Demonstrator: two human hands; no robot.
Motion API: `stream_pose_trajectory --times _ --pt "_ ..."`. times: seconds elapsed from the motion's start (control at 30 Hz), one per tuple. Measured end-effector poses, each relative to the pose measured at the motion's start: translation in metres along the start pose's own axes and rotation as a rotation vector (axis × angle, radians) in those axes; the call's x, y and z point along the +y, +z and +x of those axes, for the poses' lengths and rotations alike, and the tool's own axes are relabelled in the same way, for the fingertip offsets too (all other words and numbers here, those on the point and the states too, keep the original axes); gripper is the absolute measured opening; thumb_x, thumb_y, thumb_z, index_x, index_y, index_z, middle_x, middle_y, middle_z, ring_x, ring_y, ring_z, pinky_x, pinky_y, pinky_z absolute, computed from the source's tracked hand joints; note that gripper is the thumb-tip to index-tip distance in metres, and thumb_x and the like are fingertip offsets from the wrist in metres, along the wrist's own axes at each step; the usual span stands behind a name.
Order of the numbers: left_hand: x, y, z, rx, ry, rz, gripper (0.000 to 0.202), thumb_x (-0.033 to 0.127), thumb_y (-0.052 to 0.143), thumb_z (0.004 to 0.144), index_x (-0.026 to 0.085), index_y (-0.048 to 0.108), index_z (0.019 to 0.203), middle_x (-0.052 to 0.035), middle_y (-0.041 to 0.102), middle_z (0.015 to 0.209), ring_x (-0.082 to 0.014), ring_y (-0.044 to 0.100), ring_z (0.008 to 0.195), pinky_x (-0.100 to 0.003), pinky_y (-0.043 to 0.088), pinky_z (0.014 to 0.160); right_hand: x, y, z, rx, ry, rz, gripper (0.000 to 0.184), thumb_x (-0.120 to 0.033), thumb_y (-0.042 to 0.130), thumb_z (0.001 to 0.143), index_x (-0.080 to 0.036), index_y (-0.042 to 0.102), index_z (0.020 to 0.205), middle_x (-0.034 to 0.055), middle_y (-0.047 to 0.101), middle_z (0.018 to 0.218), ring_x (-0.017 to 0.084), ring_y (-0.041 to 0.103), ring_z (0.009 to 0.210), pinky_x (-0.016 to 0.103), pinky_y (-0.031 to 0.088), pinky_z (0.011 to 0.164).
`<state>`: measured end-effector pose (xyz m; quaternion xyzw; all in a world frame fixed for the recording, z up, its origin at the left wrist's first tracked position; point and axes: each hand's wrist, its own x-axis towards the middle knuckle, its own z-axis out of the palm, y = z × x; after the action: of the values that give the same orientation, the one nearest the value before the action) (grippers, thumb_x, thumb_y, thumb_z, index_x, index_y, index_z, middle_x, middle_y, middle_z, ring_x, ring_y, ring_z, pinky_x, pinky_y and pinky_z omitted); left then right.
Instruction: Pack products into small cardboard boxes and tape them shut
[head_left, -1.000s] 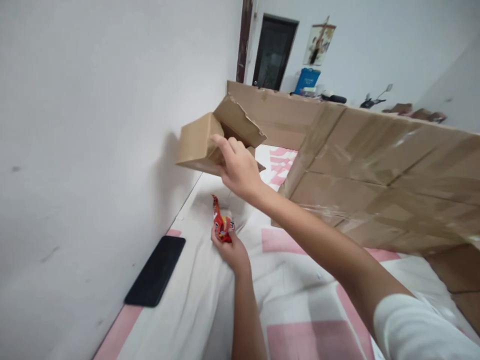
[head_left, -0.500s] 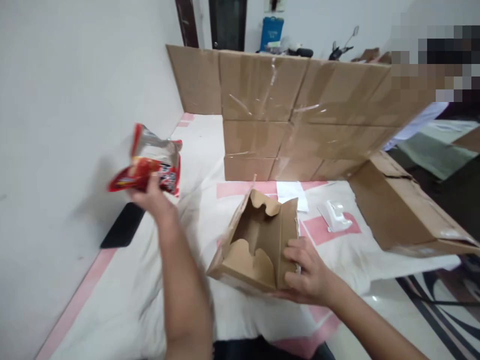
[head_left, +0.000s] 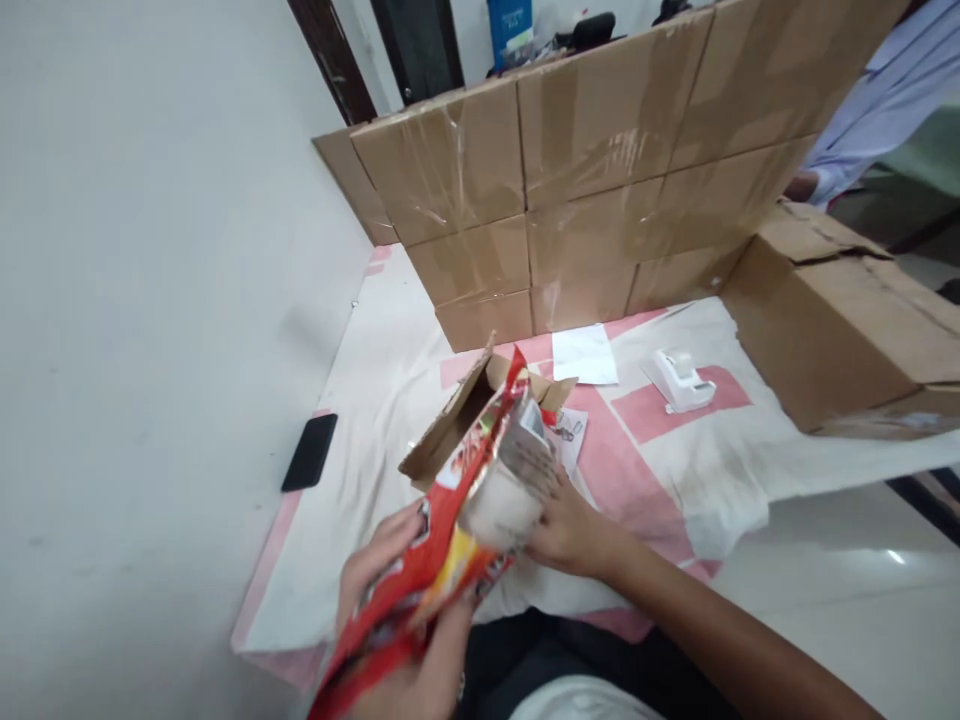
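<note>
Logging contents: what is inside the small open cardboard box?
Only a strip of bare inner wall shows in the cardboard box. The red packet, held by the left hand, covers the rest of its opening; the right hand grips the box. Any contents are hidden.

The left hand (head_left: 412, 645) is held low at the bottom edge, palm turned upward, its fingers (head_left: 371, 565) curled shut in a grip (the thumb is covered). Little of its forearm is seen. The right arm (head_left: 712, 640) is stretched in from the lower right corner, forearm bare, wrist kept straight. The right hand (head_left: 574, 525) is set just beyond the left hand and to its right, back turned up, closed in a grip with the fingertips hidden. No contact between the two hands can be made out.
</note>
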<state>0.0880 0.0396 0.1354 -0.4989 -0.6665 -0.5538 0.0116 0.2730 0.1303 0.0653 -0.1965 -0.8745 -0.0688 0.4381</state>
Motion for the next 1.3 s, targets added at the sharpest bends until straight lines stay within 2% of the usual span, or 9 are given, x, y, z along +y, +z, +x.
stream_pose_trajectory --times 0.17,0.37,0.47,0.67,0.87,1.0,1.13,1.23,1.3 --pt "-0.011 0.033 0.027 -0.298 0.115 0.035 0.038 0.036 0.068 0.086 0.024 0.063 0.122 -0.0080 0.070 0.120 -0.0262 0.070 0.111 -0.042 0.059 0.096 -0.021 -0.011 0.003 0.040 -0.006 0.009 0.008 -0.020 0.071 0.089 -0.025 0.066 0.091 0.0038 0.063 0.097 0.022 0.052 0.101 0.037 0.035 0.083" --pt "-0.033 0.050 0.051 -0.950 0.382 0.318 0.054 0.030 0.056 0.092 0.029 0.051 0.146 -0.0063 0.055 0.152 -0.0274 0.048 0.141 -0.051 0.031 0.121 -0.039 -0.002 0.006 0.100 -0.004 0.027 0.013 -0.018 0.075 0.085 -0.021 0.062 0.085 0.0029 0.064 0.092 0.021 0.054 0.098 0.036 0.032 0.078" --pt "-0.026 0.046 0.051 -1.044 0.530 0.522 0.060 0.031 0.053 0.092 0.033 0.044 0.152 -0.0072 0.054 0.151 -0.0293 0.048 0.138 -0.051 0.028 0.118 -0.039 0.000 0.009 0.120 0.018 0.030 0.013 -0.018 0.074 0.085 -0.022 0.061 0.083 0.0028 0.065 0.090 0.021 0.054 0.096 0.037 0.033 0.078" --pt "-0.010 0.051 0.050 -1.183 0.572 0.829 0.059 0.028 0.048 0.092 0.023 0.048 0.151 -0.0161 0.069 0.110 -0.0320 0.065 0.100 -0.047 0.043 0.092 -0.040 -0.007 0.009 0.084 0.052 0.015 0.009 -0.020 0.069 0.090 -0.022 0.062 0.083 0.0039 0.065 0.091 0.021 0.053 0.094 0.037 0.032 0.077" --pt "-0.007 0.058 0.061 -1.557 0.569 0.681 0.079 0.031 0.060 0.079 0.016 0.039 0.154 -0.0114 0.073 0.103 -0.0319 0.068 0.093 -0.043 0.048 0.087 -0.049 -0.006 0.006 0.059 0.055 0.018 0.009 -0.019 0.068 0.089 -0.023 0.063 0.084 0.0033 0.063 0.088 0.021 0.050 0.094 0.036 0.028 0.076" --pt "-0.017 0.047 0.070 -1.479 0.516 0.560 0.087 0.031 0.060 0.078 0.020 0.030 0.159 -0.0143 0.061 0.122 -0.0303 0.065 0.096 -0.045 0.051 0.087 -0.054 -0.011 0.015 0.041 0.034 0.024 0.010 -0.015 0.063 0.092 -0.023 0.067 0.094 0.0037 0.065 0.094 0.020 0.051 0.095 0.036 0.030 0.077" --pt "-0.048 0.028 0.077 -1.244 0.439 0.115 0.080 0.037 0.050 0.090 0.025 0.016 0.162 -0.0121 0.050 0.123 -0.0250 0.057 0.102 -0.040 0.051 0.086 -0.050 -0.018 0.023 0.006 0.047 0.053 0.020 -0.011 0.056 0.093 -0.021 0.067 0.105 0.0046 0.066 0.096 0.019 0.053 0.093 0.035 0.035 0.077" --pt "-0.065 0.018 0.074 -0.954 0.591 0.012 0.057 0.040 0.040 0.096 0.022 0.041 0.151 -0.0085 0.050 0.104 -0.0237 0.053 0.092 -0.041 0.045 0.080 -0.039 -0.023 0.019 0.032 0.093 0.071 0.029 -0.011 0.055 0.090 -0.019 0.064 0.116 0.0082 0.067 0.103 0.021 0.057 0.098 0.036 0.041 0.079" --pt "-0.067 0.015 0.067 -0.748 0.819 0.048 0.035 0.032 0.040 0.095 0.021 0.062 0.121 -0.0061 0.051 0.093 -0.0222 0.051 0.086 -0.041 0.038 0.079 -0.025 -0.030 0.013 0.114 0.100 0.074 0.029 -0.016 0.058 0.089 -0.018 0.063 0.117 0.0109 0.067 0.108 0.024 0.058 0.103 0.039 0.046 0.083"
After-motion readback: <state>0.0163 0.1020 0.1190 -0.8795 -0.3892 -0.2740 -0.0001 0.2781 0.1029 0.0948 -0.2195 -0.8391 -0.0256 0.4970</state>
